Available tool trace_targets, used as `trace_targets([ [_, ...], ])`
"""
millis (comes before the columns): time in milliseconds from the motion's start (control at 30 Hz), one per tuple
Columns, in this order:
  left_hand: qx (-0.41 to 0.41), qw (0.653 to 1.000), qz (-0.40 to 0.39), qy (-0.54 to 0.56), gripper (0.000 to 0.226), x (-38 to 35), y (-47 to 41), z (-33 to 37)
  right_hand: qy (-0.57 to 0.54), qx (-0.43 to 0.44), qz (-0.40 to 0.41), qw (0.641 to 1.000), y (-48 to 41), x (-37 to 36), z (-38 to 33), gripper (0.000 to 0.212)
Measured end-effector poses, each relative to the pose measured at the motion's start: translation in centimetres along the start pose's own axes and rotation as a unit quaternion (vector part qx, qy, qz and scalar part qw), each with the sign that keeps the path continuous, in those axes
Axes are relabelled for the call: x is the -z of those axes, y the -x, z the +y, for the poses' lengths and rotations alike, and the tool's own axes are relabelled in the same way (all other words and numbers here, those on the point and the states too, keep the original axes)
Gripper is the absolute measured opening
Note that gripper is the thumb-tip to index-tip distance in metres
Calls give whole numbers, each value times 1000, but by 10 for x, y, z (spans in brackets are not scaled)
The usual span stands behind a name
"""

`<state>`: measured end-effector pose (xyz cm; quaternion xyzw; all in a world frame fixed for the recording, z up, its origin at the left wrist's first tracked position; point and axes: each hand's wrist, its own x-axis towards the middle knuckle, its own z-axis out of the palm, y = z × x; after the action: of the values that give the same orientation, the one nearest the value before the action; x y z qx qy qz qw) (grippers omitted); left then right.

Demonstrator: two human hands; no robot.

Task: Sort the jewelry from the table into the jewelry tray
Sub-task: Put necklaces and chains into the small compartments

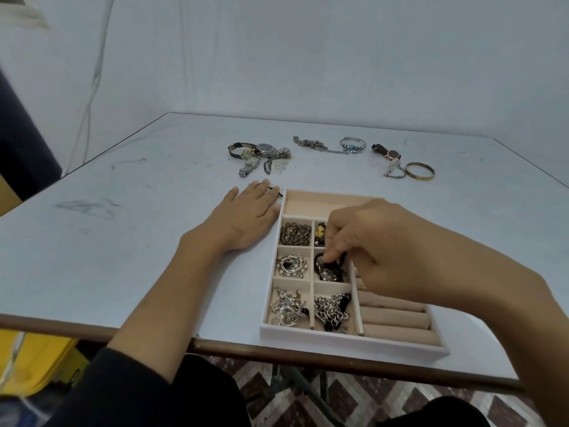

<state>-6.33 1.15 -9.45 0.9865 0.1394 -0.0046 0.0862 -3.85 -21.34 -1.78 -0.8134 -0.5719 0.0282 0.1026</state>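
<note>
The black-and-silver chain piece (330, 270) lies in the middle cell of the right column of small compartments in the jewelry tray (338, 339), which sits at the near edge of the surface (138, 241). The piece is judged light, limp and liable to snag on itself. Hold is best taken at the black loop on its far side, not at loose links. The right hand (378, 251) reaches in from the right, wrist raised, fingertips curled down and pinching that loop. The left hand (246, 215) lies flat on the surface beside the tray's far left corner, fingers straight. Watches (258, 153) and a gold bangle (419, 171) lie on the far side.
</note>
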Motion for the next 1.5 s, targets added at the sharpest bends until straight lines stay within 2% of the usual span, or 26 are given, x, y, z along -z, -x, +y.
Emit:
trace_targets([
  [133,1,1000,1,4,52,1,0,0,17,12,-30,999,-1,2,1,38],
  [400,-2,1000,4,8,52,0,0,0,-45,33,-32,998,2,2,10,25],
  [567,-2,1000,4,10,52,0,-1,-1,-35,23,-34,999,3,0,11,19],
  [833,-2,1000,5,10,51,0,-1,-1,-68,66,9,995,-1,-7,14,22],
  [967,-2,1000,5,11,51,0,-1,-1,-55,62,15,996,-6,-12,22,21],
  [1167,-3,1000,6,15,51,-1,-2,-2,-96,45,-8,994,-10,-11,29,15],
  [1333,-9,999,18,30,51,-2,-3,-3,-145,48,38,987,-9,-11,34,12],
  [1433,-45,995,57,75,47,-3,-5,-4,-142,2,126,982,-18,-6,51,22],
  [1500,-80,985,82,131,45,0,-4,0,-111,-63,130,983,-30,-3,70,30],
])
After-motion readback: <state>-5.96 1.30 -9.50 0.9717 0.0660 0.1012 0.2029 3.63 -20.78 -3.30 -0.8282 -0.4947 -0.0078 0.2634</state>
